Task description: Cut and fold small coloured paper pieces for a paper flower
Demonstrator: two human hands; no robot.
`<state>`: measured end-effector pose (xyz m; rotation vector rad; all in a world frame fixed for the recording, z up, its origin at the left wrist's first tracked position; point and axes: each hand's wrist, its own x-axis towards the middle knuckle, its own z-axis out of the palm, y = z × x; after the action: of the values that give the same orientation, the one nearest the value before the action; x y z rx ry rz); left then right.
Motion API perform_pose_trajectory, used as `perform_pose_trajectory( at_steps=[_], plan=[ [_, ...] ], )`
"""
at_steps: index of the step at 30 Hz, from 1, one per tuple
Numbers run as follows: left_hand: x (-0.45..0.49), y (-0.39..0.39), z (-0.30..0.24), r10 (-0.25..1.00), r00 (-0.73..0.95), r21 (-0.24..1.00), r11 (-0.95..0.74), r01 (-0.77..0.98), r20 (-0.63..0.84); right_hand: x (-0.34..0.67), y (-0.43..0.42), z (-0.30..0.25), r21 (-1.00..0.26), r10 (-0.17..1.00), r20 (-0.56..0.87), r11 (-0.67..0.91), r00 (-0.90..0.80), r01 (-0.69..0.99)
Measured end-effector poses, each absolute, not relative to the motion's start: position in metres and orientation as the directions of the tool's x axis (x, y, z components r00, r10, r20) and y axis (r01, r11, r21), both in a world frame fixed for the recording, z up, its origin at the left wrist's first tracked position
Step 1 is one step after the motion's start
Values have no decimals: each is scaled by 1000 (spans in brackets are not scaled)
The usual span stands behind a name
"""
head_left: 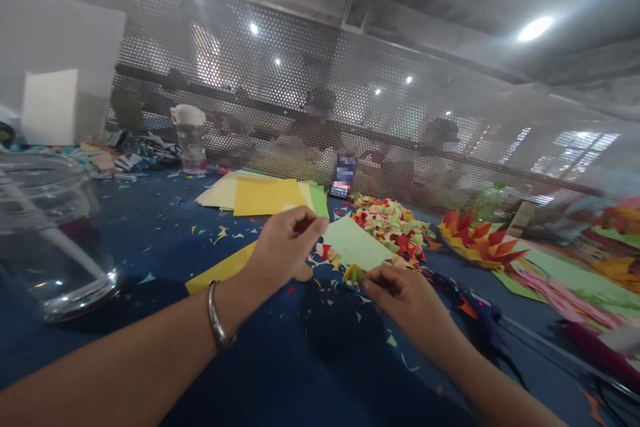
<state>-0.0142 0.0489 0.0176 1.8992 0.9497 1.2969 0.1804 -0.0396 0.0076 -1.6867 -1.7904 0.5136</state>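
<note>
My right hand [407,297] pinches a small curled yellow-green paper piece [353,274] between thumb and fingertips, low over the table. My left hand [285,247], with a silver bangle on its wrist, has its thumb and fingers pressed together; anything between them is too small to make out. A pale green paper sheet [356,241] lies just beyond both hands. Behind it is a heap of small coloured paper pieces [393,223] in red, yellow, orange and green. Under my left forearm a yellow sheet [220,268] sticks out.
A clear jug [55,240] stands at left, a lidded bottle [191,143] behind. Stacked paper [265,197] and a phone [343,177] are at the back. At right are an orange-red paper flower [475,240] and a glue gun [477,317] with a cord. Scraps litter the blue tabletop.
</note>
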Motion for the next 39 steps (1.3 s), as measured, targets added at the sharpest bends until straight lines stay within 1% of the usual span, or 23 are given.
perform_pose_trajectory(
  at_steps=[2, 4, 6, 9, 11, 15, 19, 23, 25, 28, 34, 39],
  plan=[
    [-21, 57, 22, 802, 205, 751, -598, 280, 561, 184, -35, 5, -646, 994, 107, 92, -29, 757],
    [-26, 64, 23, 779, 274, 691, -627, 361, 564, 187, -31, 3, -618, 995, 94, 88, -37, 781],
    [-31, 71, 21, 763, 382, 625, -647, 437, 522, 191, -29, 2, -590, 993, 119, 89, -23, 802],
    [-35, 77, 16, 758, 511, 555, -649, 521, 407, 195, -30, 1, -563, 986, 164, 95, -2, 821],
    [-35, 78, 14, 745, 570, 518, -659, 545, 347, 197, -33, 0, -533, 981, 191, 117, -16, 838],
    [-35, 76, 14, 721, 628, 454, -683, 572, 294, 198, -37, -1, -422, 971, 225, 176, -85, 889],
    [-33, 75, 10, 724, 633, 431, -681, 592, 274, 197, -40, 0, -328, 980, 176, 150, -95, 933],
    [-25, 79, 0, 717, 567, 433, -697, 571, 405, 196, -43, 1, -274, 983, 156, 142, -102, 951],
    [-18, 81, -5, 688, 565, 410, -725, 553, 455, 195, -44, 2, -272, 983, 152, 146, -107, 951],
    [-10, 85, -10, 663, 593, 390, -748, 536, 456, 195, -46, 5, -282, 982, 163, 140, -97, 949],
    [-6, 90, -12, 695, 575, 408, -719, 562, 432, 196, -47, 6, -279, 978, 198, 126, -71, 952],
    [-6, 88, -8, 709, 573, 417, -706, 573, 412, 198, -44, 3, -326, 962, 259, 165, -80, 931]
  ],
)
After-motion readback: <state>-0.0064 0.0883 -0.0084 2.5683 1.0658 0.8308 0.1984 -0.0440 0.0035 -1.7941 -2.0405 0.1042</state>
